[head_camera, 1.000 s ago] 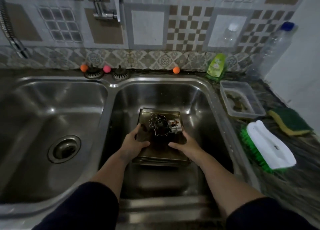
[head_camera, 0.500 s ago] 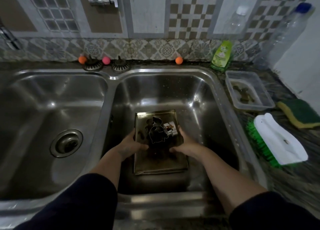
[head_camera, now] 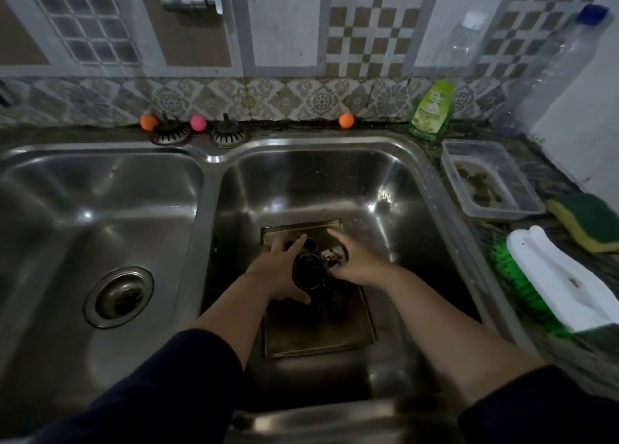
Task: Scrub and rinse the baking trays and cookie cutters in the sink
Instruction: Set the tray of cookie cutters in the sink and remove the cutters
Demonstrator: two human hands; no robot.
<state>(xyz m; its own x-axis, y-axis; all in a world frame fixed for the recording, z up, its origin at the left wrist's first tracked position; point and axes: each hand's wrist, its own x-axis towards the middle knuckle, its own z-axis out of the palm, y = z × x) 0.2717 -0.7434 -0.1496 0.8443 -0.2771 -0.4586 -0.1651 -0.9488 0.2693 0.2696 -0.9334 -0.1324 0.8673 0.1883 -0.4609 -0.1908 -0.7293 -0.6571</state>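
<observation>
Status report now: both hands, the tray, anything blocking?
Left hand open, touching cookie cutters. Right hand open beside them. Tray flat in right sink basin. Nothing blocking.

double stainless sink [head_camera: 214, 162] set in a dark stone countertop [head_camera: 556, 175]. baking trays [head_camera: 318, 329] lie flat on the floor of the right basin. on the back ledge: two strainer plugs [head_camera: 197, 133] and three little balls [head_camera: 346, 120]. right side of the counter has a green soap bottle [head_camera: 432, 112], clear plastic tub [head_camera: 490, 179], sponge [head_camera: 589, 220] and a green scrub brush [head_camera: 552, 282].
</observation>
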